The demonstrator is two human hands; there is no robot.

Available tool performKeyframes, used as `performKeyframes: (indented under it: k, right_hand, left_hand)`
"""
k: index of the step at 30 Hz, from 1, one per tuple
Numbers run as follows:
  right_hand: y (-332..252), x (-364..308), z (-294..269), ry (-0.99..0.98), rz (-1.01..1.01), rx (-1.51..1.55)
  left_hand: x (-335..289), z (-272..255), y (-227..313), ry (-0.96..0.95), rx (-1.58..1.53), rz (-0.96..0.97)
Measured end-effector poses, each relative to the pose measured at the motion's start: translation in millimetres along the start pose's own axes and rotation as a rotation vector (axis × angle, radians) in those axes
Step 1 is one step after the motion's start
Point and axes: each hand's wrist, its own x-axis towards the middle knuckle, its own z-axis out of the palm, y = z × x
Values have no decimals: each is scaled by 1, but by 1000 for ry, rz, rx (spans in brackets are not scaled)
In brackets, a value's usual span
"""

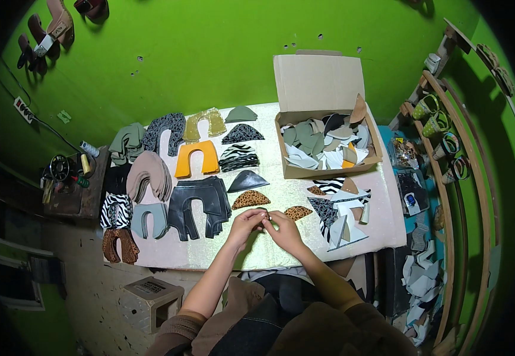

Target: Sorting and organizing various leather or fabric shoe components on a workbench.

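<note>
Over the table's front part, my left hand (246,225) and my right hand (285,231) meet fingertip to fingertip. Both are closed in a pinch around something small and dark, too small to name. Just beyond the left hand lies a stack of leopard-print half-moon pieces (250,199). Another leopard-print piece (298,212) lies beside the right hand's fingers. Farther back in the same column are a black half-moon piece (248,181), a zebra-print stack (239,158), a dark patterned piece (242,134) and a green piece (241,114).
Stacked U-shaped pieces, including black (195,199) and orange (196,159) ones, cover the table's left side. An open cardboard box (328,171) of cut scraps stands back right, with loose offcuts (343,216) in front. A sewing machine (60,168) is left; a wooden rack (441,196) stands right.
</note>
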Motion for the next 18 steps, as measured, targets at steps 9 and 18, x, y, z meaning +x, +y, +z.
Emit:
performKeyframes:
  k: [9,18]
  right_hand:
    - [13,1,7,-33,78,243]
    - [44,13,-17,211,414,371]
  left_hand:
    - [-1,1,3,-22,-27,1]
    - [1,-17,11,159,-170,64]
